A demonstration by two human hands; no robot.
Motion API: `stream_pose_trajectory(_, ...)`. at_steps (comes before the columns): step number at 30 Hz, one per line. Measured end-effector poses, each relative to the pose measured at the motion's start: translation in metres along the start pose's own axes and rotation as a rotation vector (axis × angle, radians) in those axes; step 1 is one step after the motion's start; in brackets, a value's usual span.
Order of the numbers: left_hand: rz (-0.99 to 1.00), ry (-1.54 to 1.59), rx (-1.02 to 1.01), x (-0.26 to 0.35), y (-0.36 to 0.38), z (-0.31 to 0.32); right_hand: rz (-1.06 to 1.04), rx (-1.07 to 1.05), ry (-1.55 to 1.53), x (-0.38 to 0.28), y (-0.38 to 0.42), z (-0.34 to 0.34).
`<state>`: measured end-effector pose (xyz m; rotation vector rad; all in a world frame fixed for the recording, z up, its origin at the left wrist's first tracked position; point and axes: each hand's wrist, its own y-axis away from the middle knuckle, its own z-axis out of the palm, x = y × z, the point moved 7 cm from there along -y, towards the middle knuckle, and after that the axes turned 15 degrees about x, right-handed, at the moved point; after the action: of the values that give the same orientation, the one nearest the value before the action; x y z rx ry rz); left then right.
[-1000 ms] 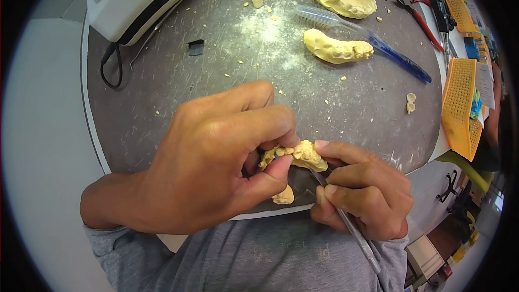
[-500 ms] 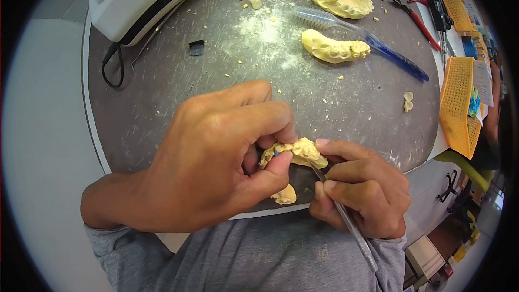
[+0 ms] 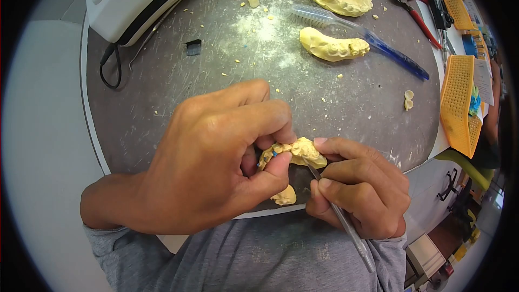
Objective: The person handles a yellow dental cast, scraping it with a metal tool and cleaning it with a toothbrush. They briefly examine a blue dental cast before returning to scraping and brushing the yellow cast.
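Just below the frame's centre, the left hand's fingers [image 3: 277, 172] pinch the left part of the crosswise yellow cast [image 3: 308, 152], while the right hand's fingers [image 3: 351, 193] clasp a metal tool [image 3: 350, 232] slanting up-left to its lower edge.

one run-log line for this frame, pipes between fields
left hand: pinching yellow dental cast | right hand: gripping metal tool, tip at cast's lower edge | beyond hands: blue-handled brush
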<state>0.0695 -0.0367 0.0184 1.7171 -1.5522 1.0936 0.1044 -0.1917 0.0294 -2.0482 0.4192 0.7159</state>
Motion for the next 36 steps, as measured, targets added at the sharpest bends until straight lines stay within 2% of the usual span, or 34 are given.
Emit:
stream_pose_trajectory(13,-0.020,-0.007,-0.022,0.0007,-0.0011,-0.0010,0.003,-0.011,-0.019,-0.0002,-0.0024,-0.0005)
stream_pose_trajectory(16,-0.007,-0.014,-0.016,0.0004,-0.0012,-0.0011,-0.009,-0.037,-0.009,-0.0001,-0.0034,-0.0026)
stream_pose_trajectory(18,-0.008,-0.012,-0.012,-0.0003,-0.0013,-0.0010,-0.009,-0.161,-0.026,0.0009,-0.0020,-0.0008)
stream_pose_trajectory(24,-0.010,-0.011,-0.016,-0.0007,-0.0019,-0.0003,-0.026,-0.187,-0.051,0.0018,-0.0046,-0.0017)
stream_pose_trajectory(25,-0.008,-0.018,-0.019,-0.0007,-0.0021,-0.0002,-0.026,-0.187,-0.050,0.0028,-0.0035,0.0007)
stream_pose_trajectory(27,-0.004,-0.021,-0.019,-0.0009,-0.0021,-0.0001,-0.086,-0.056,-0.037,0.0017,-0.0037,-0.0008)
stream_pose_trajectory(36,0.009,-0.011,-0.002,-0.0017,-0.0015,0.0011,-0.143,-0.098,-0.052,0.0024,-0.0081,-0.0017)
